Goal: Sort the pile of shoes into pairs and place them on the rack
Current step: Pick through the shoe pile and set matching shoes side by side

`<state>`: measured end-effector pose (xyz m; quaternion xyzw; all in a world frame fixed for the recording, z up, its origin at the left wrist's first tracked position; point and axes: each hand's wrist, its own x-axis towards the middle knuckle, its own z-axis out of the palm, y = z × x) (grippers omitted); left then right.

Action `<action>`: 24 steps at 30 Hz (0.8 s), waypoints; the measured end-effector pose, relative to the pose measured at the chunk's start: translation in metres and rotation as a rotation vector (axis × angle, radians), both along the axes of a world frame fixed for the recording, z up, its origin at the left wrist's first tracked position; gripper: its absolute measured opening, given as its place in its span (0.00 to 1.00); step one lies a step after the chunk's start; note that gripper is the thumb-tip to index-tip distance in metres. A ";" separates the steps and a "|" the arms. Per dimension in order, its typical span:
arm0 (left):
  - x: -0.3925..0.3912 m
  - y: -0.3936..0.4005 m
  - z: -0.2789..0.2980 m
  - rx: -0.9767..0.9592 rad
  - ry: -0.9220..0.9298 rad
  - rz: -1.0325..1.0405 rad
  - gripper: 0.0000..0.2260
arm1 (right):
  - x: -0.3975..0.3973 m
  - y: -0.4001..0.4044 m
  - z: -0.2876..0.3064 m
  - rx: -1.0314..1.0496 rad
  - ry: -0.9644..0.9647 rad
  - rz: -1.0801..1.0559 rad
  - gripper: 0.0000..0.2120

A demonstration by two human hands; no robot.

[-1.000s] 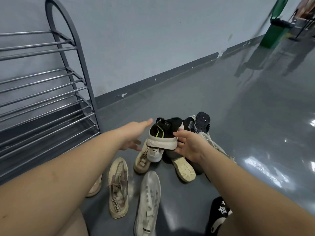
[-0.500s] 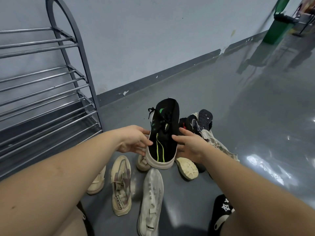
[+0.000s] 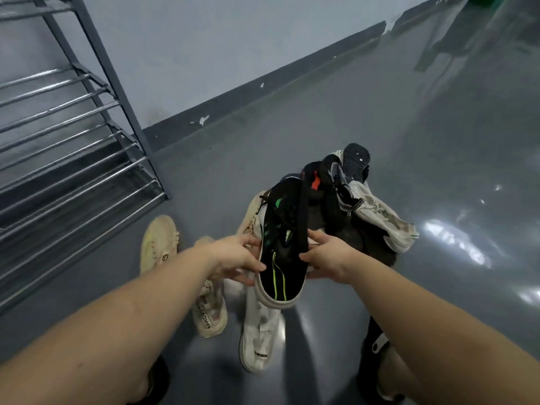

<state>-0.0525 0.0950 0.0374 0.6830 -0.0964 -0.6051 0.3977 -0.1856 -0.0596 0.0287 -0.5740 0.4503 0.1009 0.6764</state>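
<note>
A black sneaker (image 3: 282,244) with neon green stripes and a white sole hangs in the air over the pile, heel toward me. My left hand (image 3: 233,257) grips its left side and my right hand (image 3: 328,258) grips its right side. Behind it lies a heap of dark and white shoes (image 3: 347,194). A beige shoe (image 3: 159,244), a beige strapped sneaker (image 3: 209,311) and a white sneaker (image 3: 258,337) lie on the floor under my arms. The metal shoe rack (image 3: 73,159) stands at the left, its visible bars bare.
A black shoe with white marks (image 3: 377,346) lies at the lower right, partly behind my right arm. A grey wall with a dark skirting (image 3: 263,92) runs behind the pile. The glossy grey floor (image 3: 438,141) stretches to the right.
The black sneaker has been lifted off the pile and brought nearer to me. My left hand moved onto its left side, so both hands now hold it. The view has tilted down.
</note>
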 end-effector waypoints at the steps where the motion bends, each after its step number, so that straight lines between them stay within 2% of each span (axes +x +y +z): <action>1: -0.009 -0.001 -0.015 0.010 0.020 0.005 0.28 | -0.006 -0.001 -0.014 -0.005 0.044 -0.004 0.32; 7: -0.065 -0.009 -0.097 0.089 0.112 0.034 0.28 | -0.051 -0.003 -0.085 0.050 0.238 -0.053 0.36; 14: -0.122 -0.005 -0.163 0.230 0.219 0.074 0.28 | -0.097 0.013 -0.129 0.105 0.340 -0.122 0.35; 18: -0.138 -0.004 -0.185 0.287 0.146 0.084 0.30 | -0.108 0.025 -0.149 0.127 0.313 -0.193 0.37; 24: -0.144 -0.001 -0.194 0.295 0.047 0.006 0.32 | -0.111 0.036 -0.153 0.051 0.292 -0.165 0.33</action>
